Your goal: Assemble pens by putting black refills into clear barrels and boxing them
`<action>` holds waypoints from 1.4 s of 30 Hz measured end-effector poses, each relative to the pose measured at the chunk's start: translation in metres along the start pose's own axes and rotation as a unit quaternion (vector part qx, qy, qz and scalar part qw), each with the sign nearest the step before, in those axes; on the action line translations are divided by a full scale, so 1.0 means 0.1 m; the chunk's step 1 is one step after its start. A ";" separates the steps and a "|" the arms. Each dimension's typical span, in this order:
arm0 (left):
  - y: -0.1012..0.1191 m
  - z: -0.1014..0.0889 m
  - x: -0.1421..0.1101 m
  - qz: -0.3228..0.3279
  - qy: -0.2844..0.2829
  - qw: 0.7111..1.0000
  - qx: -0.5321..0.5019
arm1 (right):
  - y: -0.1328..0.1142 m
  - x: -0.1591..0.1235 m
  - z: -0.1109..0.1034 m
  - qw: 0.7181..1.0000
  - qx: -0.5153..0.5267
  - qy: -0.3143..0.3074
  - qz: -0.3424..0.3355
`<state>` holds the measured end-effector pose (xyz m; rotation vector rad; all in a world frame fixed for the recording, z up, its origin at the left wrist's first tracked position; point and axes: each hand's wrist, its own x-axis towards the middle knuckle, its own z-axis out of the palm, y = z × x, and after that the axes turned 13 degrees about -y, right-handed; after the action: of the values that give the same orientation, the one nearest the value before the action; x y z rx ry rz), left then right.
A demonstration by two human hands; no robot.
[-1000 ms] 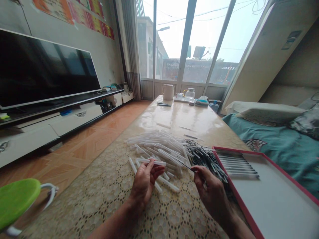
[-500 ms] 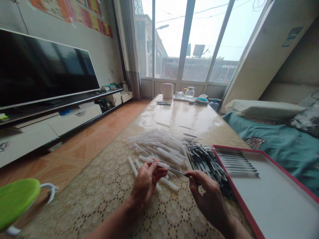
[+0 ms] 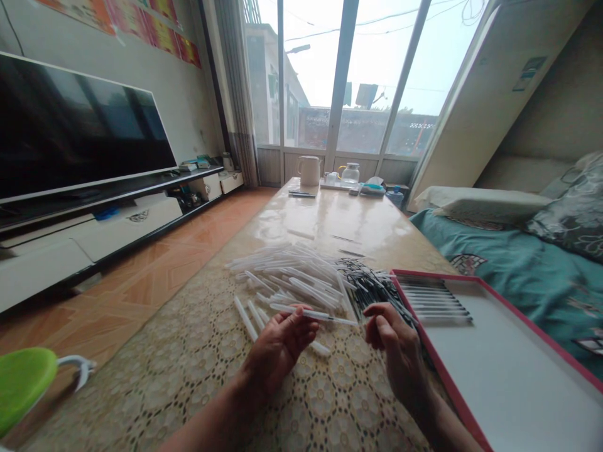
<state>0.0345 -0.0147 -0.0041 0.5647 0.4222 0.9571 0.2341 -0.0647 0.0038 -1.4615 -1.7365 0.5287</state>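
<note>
My left hand (image 3: 282,342) is closed on a white translucent pen barrel (image 3: 316,314) between thumb and fingers. A thin pen refill (image 3: 343,321) runs out of the barrel's right end, its dark part now mostly inside the tube. Just right of the refill's free end is my right hand (image 3: 394,345), its fingers curled in. Whether anything sits between those fingertips cannot be made out. Loose white barrels (image 3: 292,270) lie heaped beyond my left hand. Dark slim refills (image 3: 370,285) are piled behind my right hand.
A red-rimmed white tray (image 3: 509,376) at the right holds a row of pens (image 3: 438,302) near its far left corner. On the table's far end stand a pitcher (image 3: 309,171) and a glass kettle (image 3: 350,174). A green stool (image 3: 26,383) is at lower left.
The refill's dark part has slid left into the barrel, leaving a pale length outside. My right hand has come off the refill and its fingers have curled. The view has turned slightly right.
</note>
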 end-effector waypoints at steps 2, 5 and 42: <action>0.04 -0.01 0.00 0.022 0.032 0.998 -0.040 | 0.10 0.07 -0.08 0.994 -0.082 0.052 0.050; 0.07 -0.01 0.01 0.038 0.058 0.996 -0.062 | 0.19 0.13 -0.19 0.975 -0.194 0.052 0.094; 0.02 0.01 0.01 0.035 0.021 0.998 0.044 | -0.11 0.07 0.01 0.993 0.099 -0.063 0.002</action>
<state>0.0345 -0.0131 -0.0027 0.6425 0.4870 1.0222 0.2264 -0.0609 0.0135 -1.3163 -1.7237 0.7879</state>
